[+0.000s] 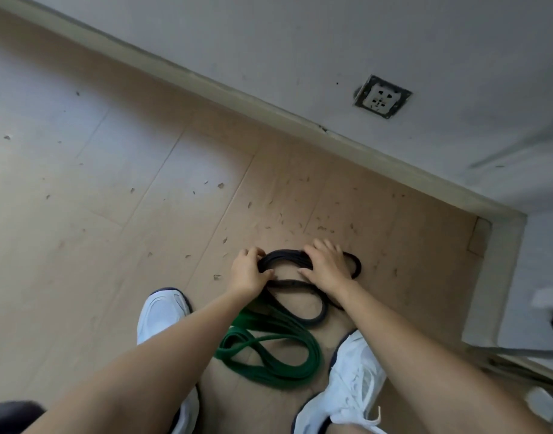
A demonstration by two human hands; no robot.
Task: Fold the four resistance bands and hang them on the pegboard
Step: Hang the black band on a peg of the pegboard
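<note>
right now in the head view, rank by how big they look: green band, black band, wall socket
1. green band and black band: look about alike, the black one partly covered
2. wall socket: smallest

We count hands: two, left hand [248, 272] and right hand [327, 266]. White shoes: two, left shoe [161, 314], right shoe [352, 380]. Band colours: two. Green band [269, 355]: one as far as we see, lying in two overlapping loops. Black band [287, 258]: two loops showing, one bunched between hands, one nearer shoes; one band or two, we cannot tell. Wall socket [382, 96]: one. Skirting board [206, 81]: two runs, meeting at corner. Flecks on floor [81, 183]: many, too small for us to count.
</note>
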